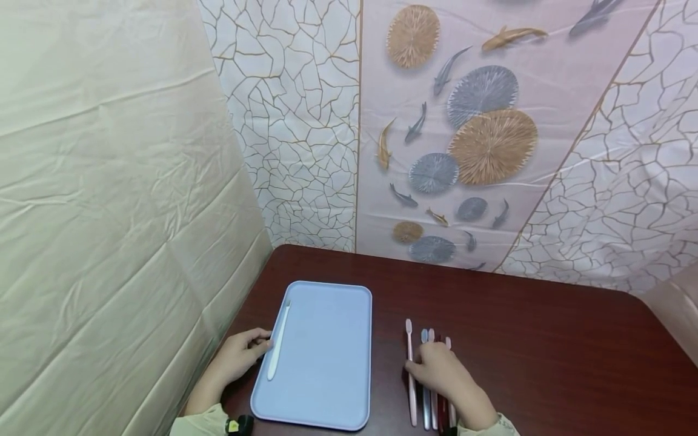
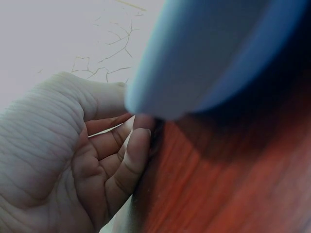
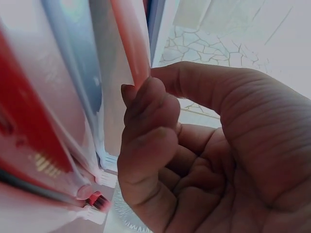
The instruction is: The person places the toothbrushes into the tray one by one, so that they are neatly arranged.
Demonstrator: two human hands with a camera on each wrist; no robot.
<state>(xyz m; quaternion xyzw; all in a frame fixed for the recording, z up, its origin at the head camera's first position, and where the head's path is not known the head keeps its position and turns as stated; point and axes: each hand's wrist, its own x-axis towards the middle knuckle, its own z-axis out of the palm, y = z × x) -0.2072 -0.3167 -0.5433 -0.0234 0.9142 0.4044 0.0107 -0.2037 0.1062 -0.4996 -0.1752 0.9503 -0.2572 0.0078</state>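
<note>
A light blue tray [image 1: 327,351] lies on the table, with a white toothbrush [image 1: 279,346] along its left side. My left hand [image 1: 240,356] pinches the tray's left edge; in the left wrist view the thumb is against the rim and curled fingers are below it. To the right of the tray, my right hand [image 1: 440,367] pinches a pink toothbrush [image 3: 132,41] by its handle, between thumb and fingertips. Under and beside that hand lies a row of several toothbrushes, among them a blue one [image 1: 426,415] and a dark red one [image 3: 29,121]; the hand partly hides them.
The dark red-brown table [image 1: 545,351] reaches to the right. A beige cloth [image 1: 136,242] hangs close along the left side, and a patterned curtain [image 1: 311,133] with fish and round leaves hangs behind the table.
</note>
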